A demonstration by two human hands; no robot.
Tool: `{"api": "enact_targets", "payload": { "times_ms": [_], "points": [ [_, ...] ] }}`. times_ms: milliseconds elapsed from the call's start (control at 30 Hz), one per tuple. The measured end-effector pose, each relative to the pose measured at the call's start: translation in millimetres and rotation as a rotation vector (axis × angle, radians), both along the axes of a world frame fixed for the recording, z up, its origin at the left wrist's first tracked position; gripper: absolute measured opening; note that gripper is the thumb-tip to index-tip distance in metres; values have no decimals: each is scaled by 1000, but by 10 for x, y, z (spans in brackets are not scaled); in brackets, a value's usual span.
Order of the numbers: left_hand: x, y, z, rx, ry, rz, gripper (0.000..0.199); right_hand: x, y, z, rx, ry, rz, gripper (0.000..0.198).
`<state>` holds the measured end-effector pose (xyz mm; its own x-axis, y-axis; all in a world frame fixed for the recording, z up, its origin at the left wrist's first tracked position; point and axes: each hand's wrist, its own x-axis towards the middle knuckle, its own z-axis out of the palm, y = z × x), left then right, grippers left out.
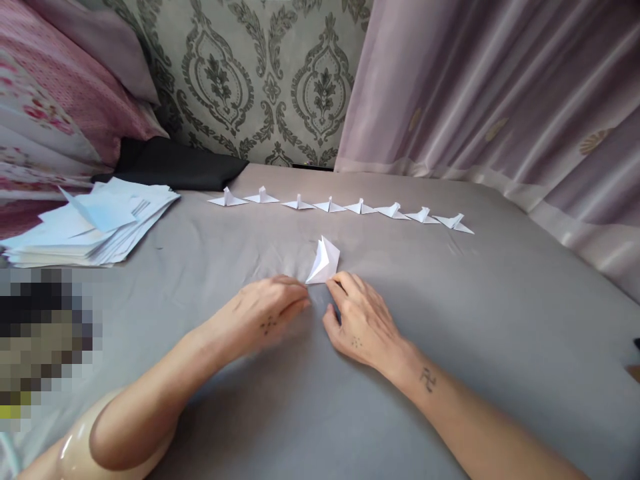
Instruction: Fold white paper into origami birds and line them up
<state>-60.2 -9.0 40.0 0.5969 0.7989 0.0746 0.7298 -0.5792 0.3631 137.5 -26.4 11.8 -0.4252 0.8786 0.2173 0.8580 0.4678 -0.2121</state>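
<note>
A folded piece of white paper (325,261) with a pointed top and a raised flap lies on the grey sheet in front of me. My left hand (273,307) is beside its lower left corner, fingers curled and pressed together with the thumb close under them. Whether anything is between those fingertips is hidden. At the paper's lower right corner, my right hand (363,320) rests with the index fingertip touching the edge. Its thumb stands apart from the fingers, and nothing is gripped between them.
Beyond the paper, several small folded white paper figures (330,205) stand in a row on the grey sheet (280,420). At left are a stack of paper (100,227) and a dark cloth (175,163). A patterned wall (270,80) and a mauve curtain (450,87) bound the back.
</note>
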Motion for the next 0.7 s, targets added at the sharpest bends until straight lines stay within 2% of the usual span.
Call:
{"api": "enact_targets", "payload": {
  "times_ms": [100, 200, 367, 700],
  "points": [
    [11, 99, -38, -105, -12, 155, 29, 8, 4, -2, 3, 30, 14, 23],
    [23, 186, -106, -117, -95, 243, 26, 9, 6, -5, -6, 50, 5, 27],
    [24, 243, -173, -128, -168, 259, 27, 6, 12, -7, -22, 69, 1, 31],
    [39, 259, -174, -190, -195, 288, 26, 24, 38, 11, -58, 48, 8, 34]
  ]
}}
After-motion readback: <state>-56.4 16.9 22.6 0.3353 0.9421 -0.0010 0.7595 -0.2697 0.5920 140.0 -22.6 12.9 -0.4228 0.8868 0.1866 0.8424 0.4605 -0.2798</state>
